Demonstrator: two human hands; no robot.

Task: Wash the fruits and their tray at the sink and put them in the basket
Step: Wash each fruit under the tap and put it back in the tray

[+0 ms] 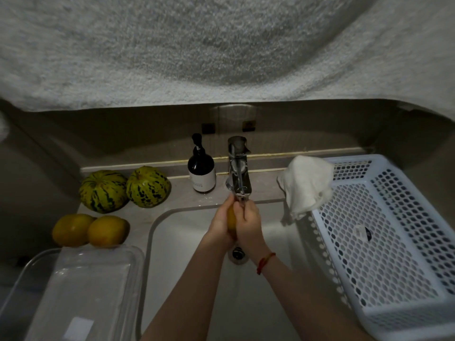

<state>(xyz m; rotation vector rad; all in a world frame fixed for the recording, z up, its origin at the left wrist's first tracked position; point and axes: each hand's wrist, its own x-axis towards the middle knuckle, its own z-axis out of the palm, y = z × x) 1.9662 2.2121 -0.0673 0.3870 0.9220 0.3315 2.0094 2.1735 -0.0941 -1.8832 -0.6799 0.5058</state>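
At centre frame my left hand [219, 223] and right hand [248, 223] are pressed together around a yellow fruit [231, 221], fingers curled on it, under the tap [238, 168] and over the white sink [182, 232]. Two more yellow fruits [91, 230] and two striped green melons [124, 187] sit on the counter at left. A clear tray [81, 291] lies at lower left. The white basket [384, 239] stands at right, with a white cloth [306, 184] draped over its near corner. A dark soap bottle [201, 168] stands just left of the tap.
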